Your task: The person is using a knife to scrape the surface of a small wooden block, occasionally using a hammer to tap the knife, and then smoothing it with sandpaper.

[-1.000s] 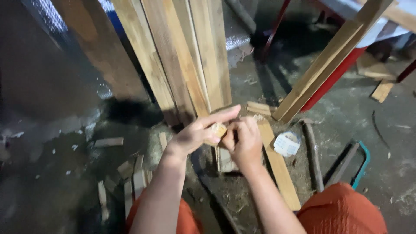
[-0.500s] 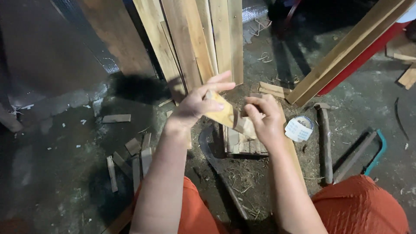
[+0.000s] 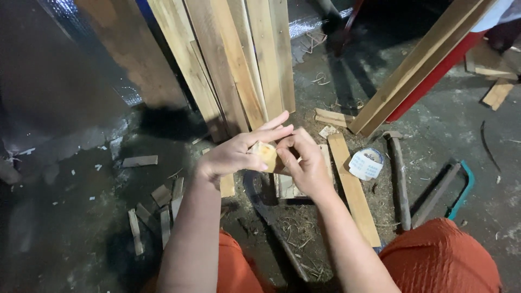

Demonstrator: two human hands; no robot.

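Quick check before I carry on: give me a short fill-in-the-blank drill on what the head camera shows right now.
1. Both hands, the left hand and the right hand, hold one small piece of ____.
2. The hammer lies on the floor to the ____ of the white tape roll.
3. The long planks stand leaning, not lying ____.

Missing words: wood; right; flat

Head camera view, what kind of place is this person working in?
Probably a rough woodworking spot on a concrete floor: planks lean upright, offcuts litter the ground, and a hammer and handsaw lie beside the hands holding a small wood block.
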